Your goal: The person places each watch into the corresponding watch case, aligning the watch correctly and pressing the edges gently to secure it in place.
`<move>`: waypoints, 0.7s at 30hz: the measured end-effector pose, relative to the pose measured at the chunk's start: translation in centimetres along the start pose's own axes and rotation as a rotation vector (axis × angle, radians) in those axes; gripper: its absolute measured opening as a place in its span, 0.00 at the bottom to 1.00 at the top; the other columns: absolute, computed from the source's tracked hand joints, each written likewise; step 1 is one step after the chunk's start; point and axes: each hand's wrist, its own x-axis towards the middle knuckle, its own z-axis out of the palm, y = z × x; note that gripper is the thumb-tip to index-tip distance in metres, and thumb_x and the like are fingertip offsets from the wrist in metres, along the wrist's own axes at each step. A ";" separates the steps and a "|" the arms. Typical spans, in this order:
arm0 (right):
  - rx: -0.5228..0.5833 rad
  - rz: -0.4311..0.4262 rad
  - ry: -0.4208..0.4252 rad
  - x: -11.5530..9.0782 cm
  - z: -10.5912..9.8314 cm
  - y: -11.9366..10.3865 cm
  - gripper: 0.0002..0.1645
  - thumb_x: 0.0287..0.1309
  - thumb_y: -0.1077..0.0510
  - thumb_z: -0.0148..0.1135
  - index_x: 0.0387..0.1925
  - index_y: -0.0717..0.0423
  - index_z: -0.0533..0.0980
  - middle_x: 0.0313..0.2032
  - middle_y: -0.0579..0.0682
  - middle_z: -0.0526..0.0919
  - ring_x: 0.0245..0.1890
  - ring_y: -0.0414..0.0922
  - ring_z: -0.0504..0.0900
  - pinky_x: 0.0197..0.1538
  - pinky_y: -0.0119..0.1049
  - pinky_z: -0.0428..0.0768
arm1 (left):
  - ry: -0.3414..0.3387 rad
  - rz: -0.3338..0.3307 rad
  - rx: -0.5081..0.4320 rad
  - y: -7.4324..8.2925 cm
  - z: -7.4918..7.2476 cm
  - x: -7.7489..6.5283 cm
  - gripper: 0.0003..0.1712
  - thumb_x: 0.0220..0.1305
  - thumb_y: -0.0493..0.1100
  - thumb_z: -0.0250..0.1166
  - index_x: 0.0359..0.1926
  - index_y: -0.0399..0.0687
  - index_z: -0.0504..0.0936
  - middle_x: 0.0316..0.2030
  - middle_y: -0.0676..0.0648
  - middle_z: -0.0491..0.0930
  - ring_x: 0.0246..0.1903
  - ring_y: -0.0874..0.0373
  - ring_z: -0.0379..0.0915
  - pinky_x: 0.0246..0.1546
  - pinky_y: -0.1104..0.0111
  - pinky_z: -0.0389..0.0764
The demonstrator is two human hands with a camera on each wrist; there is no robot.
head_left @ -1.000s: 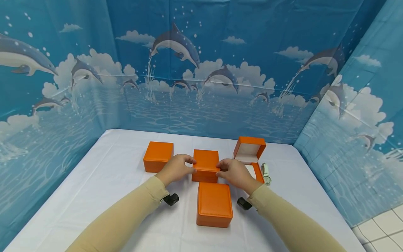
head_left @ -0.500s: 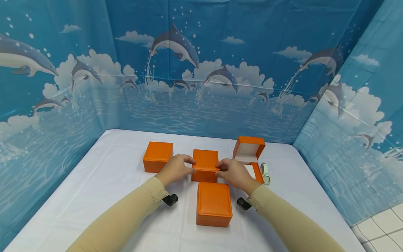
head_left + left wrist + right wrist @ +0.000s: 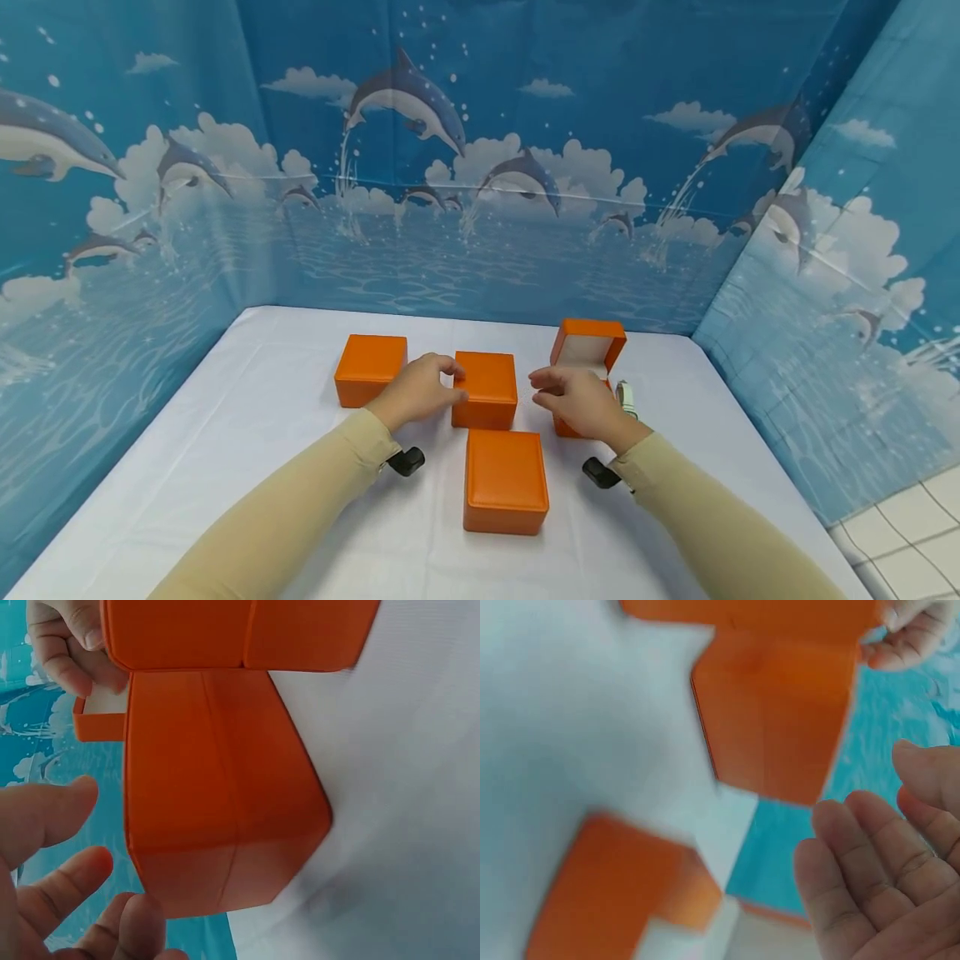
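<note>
Four orange square boxes with a smooth leather-look covering stand on the white cloth-covered table, and the closed middle box sits just below the centre of the head view, between your hands. Expect it to be fairly light and stiff-walled, unlikely to break, though its slight sheen suggests dry fingertips might slide. Take it by opposite side walls, below the lid seam, so that you hold the base and not just the lid. Your left hand has its fingers apart at the box's left side; whether they touch it you cannot tell. Your right hand holds nothing, and its fingers are loosely extended. The head view shows a gap between it and the box, whereas the right wrist view, partly blurred, makes the fingertips seem to meet a corner. Only the head view gives you the closed box at left and the pale wristwatch beside the lid-up box with white lining at right. The left wrist view shows the seam more plainly, with the closed near box across its top edge.
</note>
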 end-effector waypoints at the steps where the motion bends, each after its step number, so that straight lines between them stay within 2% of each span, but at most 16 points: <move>1: 0.006 0.001 0.015 -0.3 -0.6 0.2 0.22 0.73 0.56 0.66 0.64 0.54 0.80 0.59 0.56 0.86 0.56 0.52 0.87 0.56 0.47 0.88 | -0.003 0.004 -0.001 0.3 -0.1 0.1 0.20 0.66 0.53 0.74 0.57 0.56 0.86 0.61 0.47 0.80 0.60 0.48 0.77 0.64 0.52 0.80; 5: -0.010 0.034 0.075 -1.4 -3.1 1.5 0.22 0.73 0.56 0.65 0.64 0.57 0.80 0.54 0.57 0.88 0.51 0.52 0.86 0.52 0.45 0.88 | -0.022 0.034 -0.007 1.4 -0.3 0.5 0.26 0.68 0.53 0.72 0.64 0.55 0.82 0.61 0.48 0.79 0.57 0.50 0.78 0.62 0.54 0.81; 10: -0.105 0.121 0.112 -2.8 -5.5 3.9 0.24 0.74 0.55 0.64 0.66 0.59 0.79 0.55 0.61 0.86 0.50 0.56 0.85 0.48 0.45 0.89 | -0.067 0.073 -0.021 3.1 -0.4 1.2 0.30 0.70 0.52 0.71 0.70 0.55 0.78 0.66 0.46 0.77 0.63 0.48 0.77 0.67 0.52 0.79; 14: -0.241 0.141 0.072 -3.5 -6.7 6.1 0.26 0.73 0.55 0.64 0.68 0.59 0.77 0.62 0.66 0.81 0.58 0.63 0.82 0.53 0.53 0.88 | -0.087 0.102 -0.010 4.7 -0.3 1.7 0.33 0.70 0.52 0.70 0.73 0.55 0.75 0.68 0.46 0.76 0.64 0.49 0.75 0.68 0.52 0.78; 18: -0.341 0.137 0.010 -4.0 -7.2 8.3 0.28 0.70 0.56 0.68 0.68 0.58 0.78 0.64 0.67 0.79 0.60 0.66 0.80 0.54 0.57 0.87 | -0.100 0.132 0.004 6.2 0.1 2.3 0.35 0.71 0.53 0.69 0.75 0.55 0.73 0.69 0.46 0.74 0.66 0.49 0.74 0.70 0.52 0.76; 21: -0.374 0.142 -0.029 -4.3 -7.3 9.6 0.29 0.67 0.57 0.70 0.68 0.58 0.78 0.64 0.67 0.79 0.63 0.67 0.78 0.59 0.61 0.83 | -0.111 0.145 -0.004 7.2 0.3 2.8 0.35 0.71 0.54 0.69 0.76 0.55 0.71 0.70 0.46 0.74 0.68 0.48 0.73 0.71 0.52 0.75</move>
